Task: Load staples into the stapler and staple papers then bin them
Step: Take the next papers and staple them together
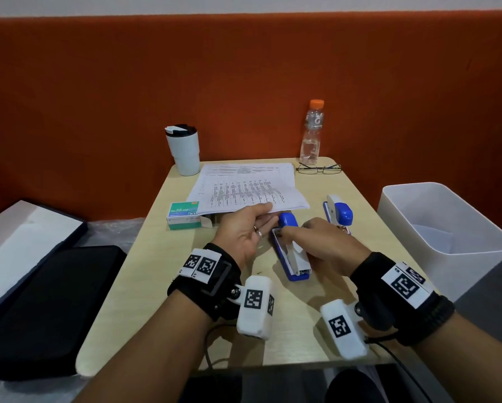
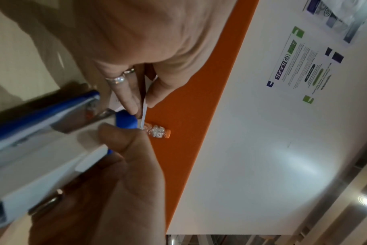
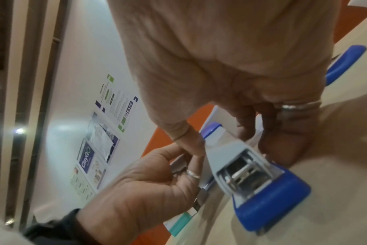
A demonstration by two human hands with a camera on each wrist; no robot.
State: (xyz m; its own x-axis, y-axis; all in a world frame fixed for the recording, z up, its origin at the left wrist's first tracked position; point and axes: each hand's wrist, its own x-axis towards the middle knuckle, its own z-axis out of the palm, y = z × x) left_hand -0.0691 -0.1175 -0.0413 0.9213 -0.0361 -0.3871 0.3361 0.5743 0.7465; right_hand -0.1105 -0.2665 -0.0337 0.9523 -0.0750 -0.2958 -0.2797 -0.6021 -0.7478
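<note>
A blue and white stapler lies on the table with its rear end toward me. My right hand grips it from above, thumb on one side and fingers on the other. The stack of printed papers lies behind it. My left hand pinches the stack's near corner between thumb and fingers, right at the stapler's blue front end. Whether the corner sits inside the mouth is hidden. A green staple box lies open to the left.
A second blue and white stapler lies to the right. Off the table's right edge stands a white bin. A white tumbler, a bottle and glasses line the far edge. A black case lies left.
</note>
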